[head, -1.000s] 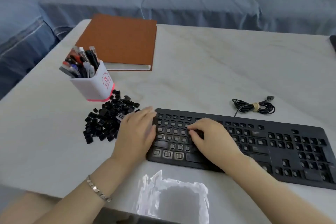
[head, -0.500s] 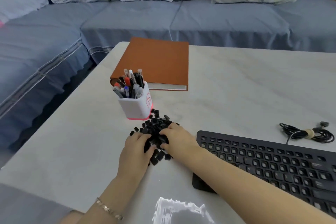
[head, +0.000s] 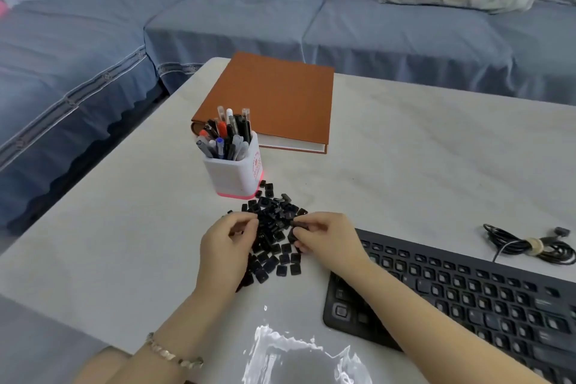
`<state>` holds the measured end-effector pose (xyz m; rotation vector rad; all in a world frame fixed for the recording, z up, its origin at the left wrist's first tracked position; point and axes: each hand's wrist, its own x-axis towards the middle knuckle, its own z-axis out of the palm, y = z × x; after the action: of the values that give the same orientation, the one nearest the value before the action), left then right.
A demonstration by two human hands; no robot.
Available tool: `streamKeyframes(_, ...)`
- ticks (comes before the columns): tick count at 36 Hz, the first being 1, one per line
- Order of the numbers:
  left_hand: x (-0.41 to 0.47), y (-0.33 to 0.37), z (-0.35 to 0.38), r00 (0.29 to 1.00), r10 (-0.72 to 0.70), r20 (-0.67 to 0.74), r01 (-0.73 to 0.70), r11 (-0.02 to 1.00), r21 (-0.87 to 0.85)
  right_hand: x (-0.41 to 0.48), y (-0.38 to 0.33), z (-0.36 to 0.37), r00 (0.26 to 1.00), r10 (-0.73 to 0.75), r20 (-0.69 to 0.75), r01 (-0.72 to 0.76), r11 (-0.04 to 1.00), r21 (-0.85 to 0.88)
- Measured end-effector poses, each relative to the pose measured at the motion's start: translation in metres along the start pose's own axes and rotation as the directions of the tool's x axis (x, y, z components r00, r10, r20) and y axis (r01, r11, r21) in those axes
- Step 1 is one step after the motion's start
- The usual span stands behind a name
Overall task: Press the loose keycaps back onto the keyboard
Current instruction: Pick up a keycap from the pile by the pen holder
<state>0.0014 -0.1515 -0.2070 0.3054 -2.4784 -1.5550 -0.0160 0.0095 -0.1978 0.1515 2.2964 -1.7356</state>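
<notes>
The left hand [head: 224,248] is at the left edge of the pile of loose keycaps [head: 274,246] on the surface [head: 124,243], fingers curled and thumb meeting forefinger; whether they grip a cap I cannot tell. At the pile's right side, the right hand [head: 325,235] pinches a black keycap [head: 300,223]. The keyboard [head: 467,290] lies just beside it.

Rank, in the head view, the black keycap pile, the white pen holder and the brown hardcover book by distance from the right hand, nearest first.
1. Black keycap pile: touching the right hand.
2. White pen holder: beyond the pile, leftward.
3. Brown hardcover book: behind the holder.
</notes>
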Motion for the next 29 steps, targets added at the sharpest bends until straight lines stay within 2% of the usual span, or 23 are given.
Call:
streamKeyframes(1,0.000,0.007,0.002,0.994,-0.107,-0.002,0.105,0.986,-0.132,-0.003,-0.001,-0.004,0.997,0.068,0.039,-0.074,0.983,0.166)
streamKeyframes(2,0.000,0.013,0.006,0.971,-0.239,0.022,0.235,0.930,-0.281,-0.007,-0.004,-0.008,0.990,0.119,0.081,-0.138,0.944,0.301)
streamKeyframes(3,0.000,0.020,0.010,0.920,-0.383,0.088,0.381,0.815,-0.436,-0.011,-0.005,-0.012,0.981,0.155,0.115,-0.189,0.899,0.395)
streamKeyframes(4,0.000,0.027,0.013,0.847,-0.496,0.192,0.508,0.646,-0.570,-0.015,-0.007,-0.017,0.974,0.178,0.139,-0.223,0.860,0.459)
streamKeyframes(6,-0.001,0.039,0.019,0.712,-0.579,0.397,0.639,0.300,-0.709,-0.022,-0.006,-0.026,0.965,0.202,0.166,-0.260,0.794,0.549)
streamKeyframes(7,-0.003,0.043,0.021,0.669,-0.580,0.464,0.665,0.190,-0.722,-0.026,-0.006,-0.031,0.963,0.207,0.174,-0.270,0.765,0.585)
streamKeyframes(8,-0.005,0.046,0.023,0.643,-0.572,0.509,0.687,0.138,-0.713,-0.029,-0.005,-0.036,0.961,0.211,0.179,-0.277,0.739,0.614)
streamKeyframes(9,-0.008,0.050,0.025,0.629,-0.561,0.538,0.710,0.133,-0.692,-0.032,-0.004,-0.041,0.959,0.214,0.185,-0.282,0.715,0.640)
streamKeyframes(11,-0.015,0.058,0.030,0.633,-0.532,0.562,0.745,0.224,-0.628,-0.040,-0.002,-0.051,0.960,0.209,0.186,-0.279,0.679,0.679)
streamKeyframes(13,-0.023,0.064,0.037,0.675,-0.487,0.554,0.737,0.418,-0.531,-0.048,-0.001,-0.061,0.965,0.200,0.169,-0.260,0.665,0.700)
streamKeyframes(16,-0.037,0.074,0.048,0.767,-0.358,0.532,0.569,0.763,-0.308,-0.059,0.002,-0.072,0.976,0.188,0.109,-0.209,0.679,0.704)
streamKeyframes(18,-0.047,0.079,0.056,0.809,-0.255,0.529,0.410,0.891,-0.196,-0.066,0.003,-0.077,0.980,0.189,0.060,-0.177,0.696,0.695)
streamKeyframes(21,-0.056,0.082,0.067,0.853,-0.127,0.506,0.225,0.965,-0.138,-0.076,0.005,-0.083,0.982,0.185,-0.032,-0.124,0.768,0.628)
streamKeyframes(25,-0.065,0.084,0.079,0.884,0.014,0.468,0.046,0.992,-0.115,-0.086,0.009,-0.090,0.977,0.175,-0.126,-0.083,0.843,0.531)
streamKeyframes(27,-0.068,0.086,0.084,0.896,0.040,0.443,0.005,0.995,-0.101,-0.091,0.011,-0.094,0.976,0.186,-0.111,-0.100,0.839,0.535)
streamKeyframes(29,-0.071,0.087,0.088,0.913,0.044,0.406,-0.007,0.996,-0.092,-0.095,0.013,-0.098,0.975,0.213,-0.068,-0.131,0.792,0.596)
